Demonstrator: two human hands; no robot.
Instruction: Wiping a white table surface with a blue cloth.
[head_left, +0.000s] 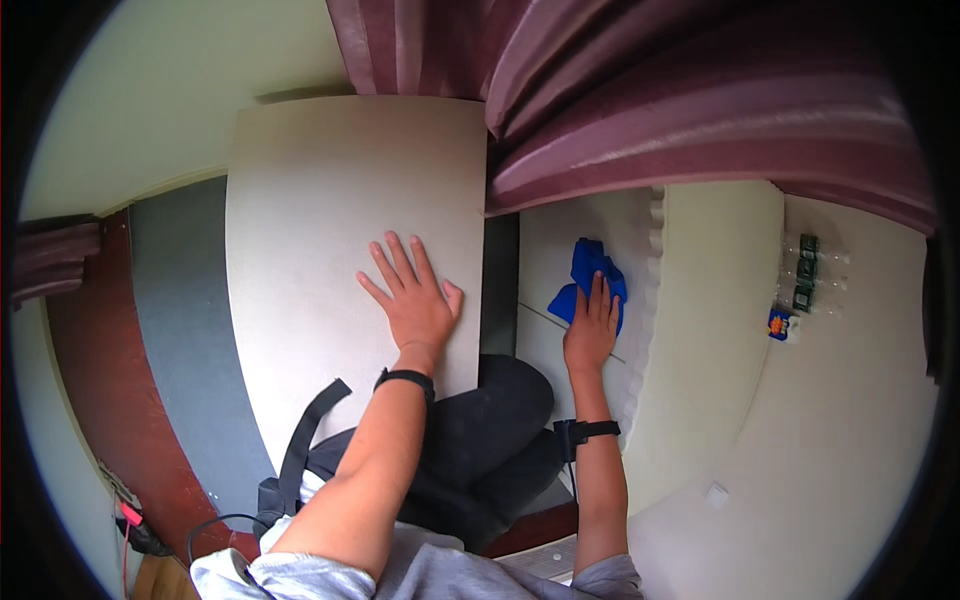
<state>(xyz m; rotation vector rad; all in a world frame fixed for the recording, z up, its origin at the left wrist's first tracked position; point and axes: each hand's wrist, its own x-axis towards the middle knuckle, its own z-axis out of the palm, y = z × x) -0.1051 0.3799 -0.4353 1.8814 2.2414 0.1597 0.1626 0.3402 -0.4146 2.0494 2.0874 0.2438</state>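
Observation:
My left hand (420, 307) lies palm down with its fingers spread on a pale flat board (322, 187), with nothing in its grasp. To the right, my right hand (592, 330) presses a crumpled blue cloth (589, 262) against a light tiled surface (547, 232). Its fingers reach over the cloth's lower part, and the palm side is hidden. A dark gap separates the board from the tiles. My bent knee in black trousers (487, 420) is between my forearms, against the board's near edge.
Mauve curtains (675, 142) hang across the top and right. Several clear bottles with dark labels (806, 270) stand at far right beside a small blue-and-white pack (782, 326). A pale raised ledge (705, 300) borders the tiles. Grey (187, 322) and dark red (105, 322) strips lie left of the board.

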